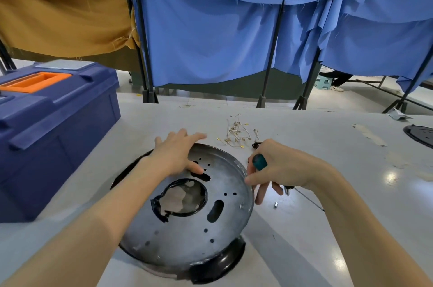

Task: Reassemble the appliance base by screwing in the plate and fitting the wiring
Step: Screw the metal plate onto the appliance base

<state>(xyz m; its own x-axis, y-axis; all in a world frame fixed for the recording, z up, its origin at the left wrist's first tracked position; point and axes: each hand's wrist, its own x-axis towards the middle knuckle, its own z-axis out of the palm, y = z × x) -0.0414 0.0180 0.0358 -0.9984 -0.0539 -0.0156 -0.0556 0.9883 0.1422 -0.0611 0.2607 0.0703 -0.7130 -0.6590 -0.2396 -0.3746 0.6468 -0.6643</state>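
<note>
Grey metal is what I see in the middle: the round plate [178, 237] lies on the black appliance base [220, 263], near the front edge of the white table [328, 150]. The plate has one big round opening in its centre, two long slots and many small holes. It seems slightly tilted on the base, and black plastic shows under it at the near right and at the far left.

The left hand [174, 154] rests flat on the far part of the plate, with the fingers straight and spread and the thumb next to a slot. The right hand [281, 169] is closed around a screwdriver with a teal handle [259, 162], and its fingertips touch the right rim of the plate. A thin dark shaft runs out below this hand, but I cannot tell where its tip ends.

One small silver screw [275, 204] lies on the table just beside the right rim. The wires with brass terminals [236, 133] lie in a loose heap behind the plate, apart from it.

At the left stands a dark blue toolbox [54, 127] with an orange handle. Blue cloth [210, 40] hangs on dark stands behind the table.
</note>
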